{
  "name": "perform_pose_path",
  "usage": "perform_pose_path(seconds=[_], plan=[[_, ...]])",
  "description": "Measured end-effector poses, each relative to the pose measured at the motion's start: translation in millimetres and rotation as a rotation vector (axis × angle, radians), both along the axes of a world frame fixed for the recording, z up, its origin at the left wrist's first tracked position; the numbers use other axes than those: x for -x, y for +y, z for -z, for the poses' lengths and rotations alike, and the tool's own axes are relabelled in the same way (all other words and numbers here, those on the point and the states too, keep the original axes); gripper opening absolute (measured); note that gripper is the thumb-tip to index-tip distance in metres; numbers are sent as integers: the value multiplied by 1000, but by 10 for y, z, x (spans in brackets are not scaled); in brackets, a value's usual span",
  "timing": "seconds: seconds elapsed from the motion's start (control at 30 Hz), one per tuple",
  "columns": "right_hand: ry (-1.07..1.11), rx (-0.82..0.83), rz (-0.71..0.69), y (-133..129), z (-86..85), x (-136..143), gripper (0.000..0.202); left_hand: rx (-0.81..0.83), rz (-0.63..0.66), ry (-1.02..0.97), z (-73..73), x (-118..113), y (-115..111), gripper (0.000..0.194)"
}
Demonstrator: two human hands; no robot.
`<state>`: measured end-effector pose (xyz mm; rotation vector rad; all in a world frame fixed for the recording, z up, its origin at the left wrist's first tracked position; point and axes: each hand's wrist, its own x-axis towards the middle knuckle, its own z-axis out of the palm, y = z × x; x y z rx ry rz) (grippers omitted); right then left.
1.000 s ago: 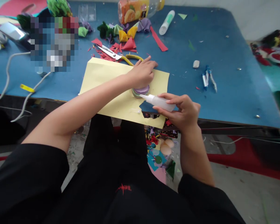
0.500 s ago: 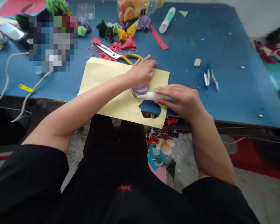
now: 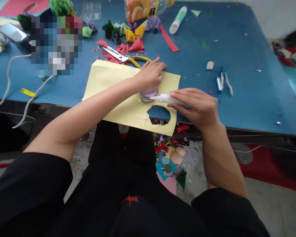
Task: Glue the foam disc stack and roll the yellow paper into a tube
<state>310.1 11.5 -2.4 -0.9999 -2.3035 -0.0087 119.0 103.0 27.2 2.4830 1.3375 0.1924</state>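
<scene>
A yellow paper sheet point(image 3: 113, 82) with a ragged round hole lies at the table's front edge. Small round pieces of purple and green paper point(image 3: 150, 94) are stacked on it. My left hand point(image 3: 151, 75) rests on the far side of this stack, fingers stretched to the upper right; its palm hides part of the stack. In my right hand point(image 3: 198, 107), closed around it, is a white glue bottle point(image 3: 165, 98). The bottle lies nearly level, its thin nozzle pointing left at the purple paper's near edge. A wet glue blob shows on the sheet beside the hole.
Scissors point(image 3: 123, 58) with yellow handles lie on red scraps beyond the sheet. Folded paper pieces point(image 3: 135, 33), a glue stick point(image 3: 178, 20) and a drink bottle point(image 3: 143, 10) are farther back. An eraser point(image 3: 210, 65) and a compass point(image 3: 224, 81) lie right. A white cable point(image 3: 8, 72) runs left.
My right hand has shifted slightly right with the glue bottle, so the nozzle tip sits a little higher and farther right on the purple paper. My left hand stays in place.
</scene>
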Motion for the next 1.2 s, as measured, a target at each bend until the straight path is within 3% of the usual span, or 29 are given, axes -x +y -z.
perform_pose_path(seconds=[0.17, 0.3, 0.43, 0.57, 0.67, 0.87, 1.03, 1.2], plan=[[-28, 33, -52, 9, -7, 0, 25, -3, -13, -17, -13, 9, -16, 53], [-5, -65, -43, 2, -16, 38, 27, -3, 1, -32, -33, 10, -56, 52], [-118, -98, -99, -86, -27, 92, 28, -6, -3, -37, -31, -5, -61, 51], [-136, -116, -15, -192, -52, 155, 32, -1, -2, -23, -26, -9, -42, 51], [-181, -143, -47, -254, -91, 205, 35, 10, 2, -18, -16, -4, -18, 51], [-164, -321, -17, -372, -152, 293, 46, 1, -4, 1, -6, -1, 5, 54], [-169, -188, -50, -431, -129, 327, 40, -10, 17, -45, -13, 4, -21, 53], [-141, -245, -7, -424, -111, 370, 42, -2, -1, -46, -4, 9, -30, 53]])
